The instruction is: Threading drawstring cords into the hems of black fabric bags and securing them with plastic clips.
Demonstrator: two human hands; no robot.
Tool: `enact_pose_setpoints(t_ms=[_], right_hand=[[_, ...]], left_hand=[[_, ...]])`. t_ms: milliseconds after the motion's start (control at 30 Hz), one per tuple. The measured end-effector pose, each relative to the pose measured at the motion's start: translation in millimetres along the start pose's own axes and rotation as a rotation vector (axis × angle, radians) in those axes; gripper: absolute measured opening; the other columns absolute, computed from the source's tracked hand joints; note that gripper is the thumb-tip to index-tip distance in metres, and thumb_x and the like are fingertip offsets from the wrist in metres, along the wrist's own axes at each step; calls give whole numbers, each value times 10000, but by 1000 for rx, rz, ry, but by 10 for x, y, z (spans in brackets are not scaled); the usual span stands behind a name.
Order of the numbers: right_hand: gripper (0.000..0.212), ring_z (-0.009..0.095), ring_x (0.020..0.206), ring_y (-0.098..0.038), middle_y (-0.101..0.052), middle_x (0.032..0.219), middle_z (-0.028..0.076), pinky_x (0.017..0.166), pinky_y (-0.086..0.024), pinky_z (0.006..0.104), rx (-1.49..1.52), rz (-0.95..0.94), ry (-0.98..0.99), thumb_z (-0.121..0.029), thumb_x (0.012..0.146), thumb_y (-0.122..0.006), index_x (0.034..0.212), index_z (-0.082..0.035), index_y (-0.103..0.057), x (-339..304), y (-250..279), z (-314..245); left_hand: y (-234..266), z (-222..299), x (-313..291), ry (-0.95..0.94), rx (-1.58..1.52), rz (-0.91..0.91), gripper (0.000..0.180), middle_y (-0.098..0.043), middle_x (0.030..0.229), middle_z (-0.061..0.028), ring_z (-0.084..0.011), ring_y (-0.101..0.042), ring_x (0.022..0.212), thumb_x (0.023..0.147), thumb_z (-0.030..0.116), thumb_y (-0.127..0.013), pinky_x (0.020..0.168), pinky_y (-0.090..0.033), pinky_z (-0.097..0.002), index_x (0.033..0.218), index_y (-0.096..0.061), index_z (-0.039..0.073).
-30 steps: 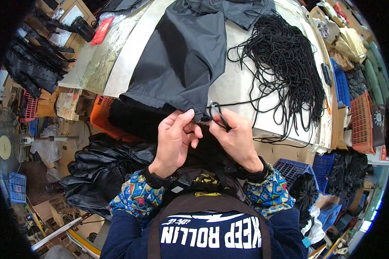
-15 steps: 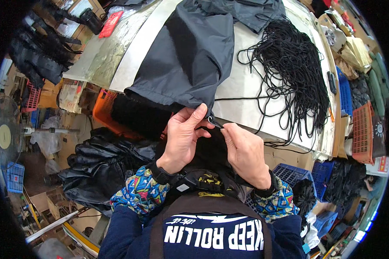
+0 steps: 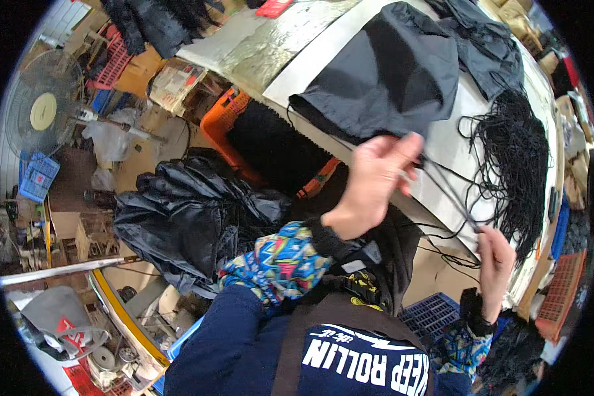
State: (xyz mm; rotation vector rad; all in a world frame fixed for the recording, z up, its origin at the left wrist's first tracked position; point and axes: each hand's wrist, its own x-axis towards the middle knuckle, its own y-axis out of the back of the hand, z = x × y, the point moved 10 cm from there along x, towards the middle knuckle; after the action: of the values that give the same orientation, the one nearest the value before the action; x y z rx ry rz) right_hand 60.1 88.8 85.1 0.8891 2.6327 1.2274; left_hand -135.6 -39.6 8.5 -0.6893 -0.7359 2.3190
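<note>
A dark grey-black fabric piece lies over the table edge, its hem toward me. My left hand pinches the near corner of that hem between thumb and fingers, slightly blurred. From this corner a black cord runs taut, seemingly doubled, down to the right. Its lower end is gripped by the closed fingers of my right hand, well apart from the left. Whether a small tool is also inside the right fingers cannot be seen. Beyond the right hand, a big heap of loose black cords spreads on the table.
Under the table edge stands an orange crate with black material in it. A pile of shiny black fabric lies to the left, near a standing fan. A dark blue crate sits below the right forearm.
My right hand has drawn away from the left, down and rightward, stretching the cord out of the hem corner. A small metal hook-like tip seen there before no longer shows. The view has shifted.
</note>
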Motion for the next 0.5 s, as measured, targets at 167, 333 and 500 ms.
enact_pose_setpoints(t_ms=[167, 333, 500], right_hand=[[162, 46, 579, -392, -481, 654, -28, 514, -315, 203, 63, 50, -132, -77, 921, -547, 1003, 41, -621, 123, -172, 80], [227, 40, 557, -440, -519, 668, -21, 497, -365, 194, 234, -144, -258, -44, 912, -532, 1126, 21, -569, 66, -366, -76], [175, 13, 556, -370, -515, 700, -55, 477, -246, 178, 84, 7, -240, -111, 937, -529, 1006, 19, -625, -181, 252, 147]], left_hand=[[-764, -623, -185, 143, 22, -373, 199, -595, 708, -4, -75, -546, 560, 885, 216, -628, 440, -456, -211, 892, -604, 19], [-209, -32, 160, -175, -85, -66, 220, -616, 718, -12, -77, -561, 560, 933, 242, -549, 455, -452, -203, 868, -605, 39], [-237, 188, 304, -292, -116, -47, 380, -614, 648, -45, -94, -557, 504, 949, 351, -510, 432, -448, -218, 767, -593, 27]])
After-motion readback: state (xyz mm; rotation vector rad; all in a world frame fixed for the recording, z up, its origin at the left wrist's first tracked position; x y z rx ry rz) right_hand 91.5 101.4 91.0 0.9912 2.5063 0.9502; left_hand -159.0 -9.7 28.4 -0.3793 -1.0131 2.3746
